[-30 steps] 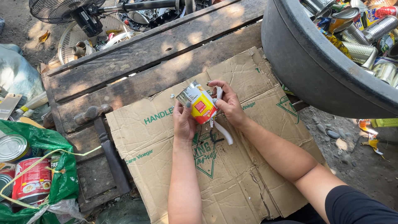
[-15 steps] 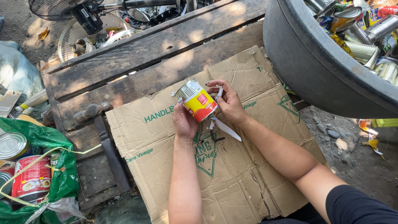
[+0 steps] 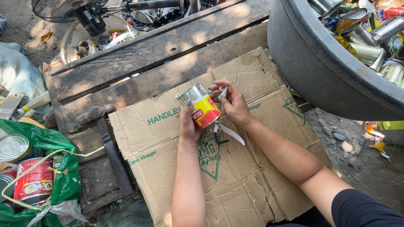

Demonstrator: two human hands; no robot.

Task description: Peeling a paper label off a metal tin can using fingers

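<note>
Hands meet over a flattened brown cardboard sheet (image 3: 235, 176) laid on a weathered wooden plank surface (image 3: 139, 63). The left hand (image 3: 188, 122) is wrapped around a small silver tin can with a yellow and red paper label (image 3: 201, 107), held tilted just above the cardboard, its shiny end towards the planks. The right hand (image 3: 233, 105) pinches a loose white strip of the label (image 3: 227, 130) at the can's side, fingers pressed together on it (the strip's free end hangs down towards the cardboard). A dark hammer (image 3: 107, 143) lies on the planks to the left, partly beside the cardboard edge. At far left a green plastic bag (image 3: 50, 168) holds more tins. At upper right a large dark grey tub (image 3: 320, 71) is heaped with stripped silver cans.
</note>
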